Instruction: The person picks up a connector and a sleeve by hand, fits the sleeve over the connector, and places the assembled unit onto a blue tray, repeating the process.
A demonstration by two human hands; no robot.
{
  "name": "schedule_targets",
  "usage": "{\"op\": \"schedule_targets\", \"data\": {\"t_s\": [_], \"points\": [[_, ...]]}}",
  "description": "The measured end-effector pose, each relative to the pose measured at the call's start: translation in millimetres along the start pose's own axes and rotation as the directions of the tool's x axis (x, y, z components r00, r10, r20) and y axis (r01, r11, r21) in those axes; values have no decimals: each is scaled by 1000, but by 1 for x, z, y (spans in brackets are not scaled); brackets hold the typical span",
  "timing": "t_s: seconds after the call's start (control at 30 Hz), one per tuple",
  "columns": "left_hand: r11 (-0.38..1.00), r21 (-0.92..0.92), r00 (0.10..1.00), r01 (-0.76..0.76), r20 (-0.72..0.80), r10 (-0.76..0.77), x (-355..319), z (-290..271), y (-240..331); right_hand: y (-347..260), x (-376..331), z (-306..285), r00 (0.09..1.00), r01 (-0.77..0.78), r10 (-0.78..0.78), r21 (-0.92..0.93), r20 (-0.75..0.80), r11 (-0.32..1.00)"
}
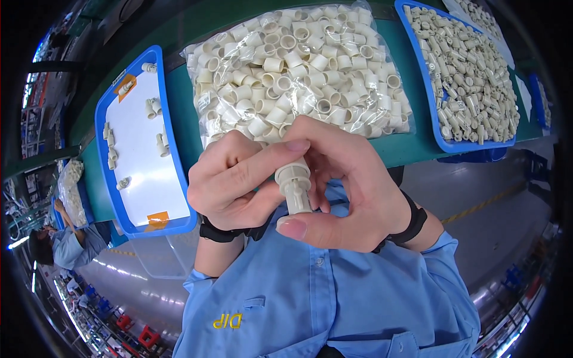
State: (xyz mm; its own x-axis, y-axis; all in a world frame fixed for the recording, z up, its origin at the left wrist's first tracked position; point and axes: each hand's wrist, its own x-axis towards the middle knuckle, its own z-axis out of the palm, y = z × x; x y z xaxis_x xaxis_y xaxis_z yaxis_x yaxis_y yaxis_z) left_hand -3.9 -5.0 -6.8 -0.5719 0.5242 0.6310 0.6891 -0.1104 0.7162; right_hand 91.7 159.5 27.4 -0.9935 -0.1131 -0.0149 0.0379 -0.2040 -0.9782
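Observation:
Both my hands meet in front of my chest around one cream plastic fitting (296, 190). It is a stepped cylinder with a wide ridged collar above a narrower slotted body. My left hand (236, 179) is closed, its thumb and finger pinching at the collar end. My right hand (352, 185) curls round the other side, its thumb at the narrow lower end and its fingers behind. The fitting's upper end is hidden by my fingers. Just beyond my hands lies a clear plastic bag (298, 71) full of short cream plastic sleeves.
At left, a blue-rimmed tray (191, 224) with a white lining holds several cream fittings and orange tape pieces. A blue tray (444, 145) at right is heaped with small cream fittings. All rest on a green bench (394, 150). Another person (74, 247) sits far left.

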Motion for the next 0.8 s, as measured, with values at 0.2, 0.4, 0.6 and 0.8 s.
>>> {"op": "schedule_targets", "data": {"t_s": [0.2,0.4,0.6,0.8], "points": [[999,0,999,-46,1,46,-2,0,-4,-1,0,0,997,-77,75,70,19,995],[997,25,997,-78,13,78,10,2,3,9,3,-3,998,-60,59,91,23,994],[996,35,993,78,90,-81,11,2,7,9,7,-9,972,-234,220,389,81,891],[994,21,986,109,124,-111,14,1,7,15,7,-8,995,-91,95,83,-41,992]]}}
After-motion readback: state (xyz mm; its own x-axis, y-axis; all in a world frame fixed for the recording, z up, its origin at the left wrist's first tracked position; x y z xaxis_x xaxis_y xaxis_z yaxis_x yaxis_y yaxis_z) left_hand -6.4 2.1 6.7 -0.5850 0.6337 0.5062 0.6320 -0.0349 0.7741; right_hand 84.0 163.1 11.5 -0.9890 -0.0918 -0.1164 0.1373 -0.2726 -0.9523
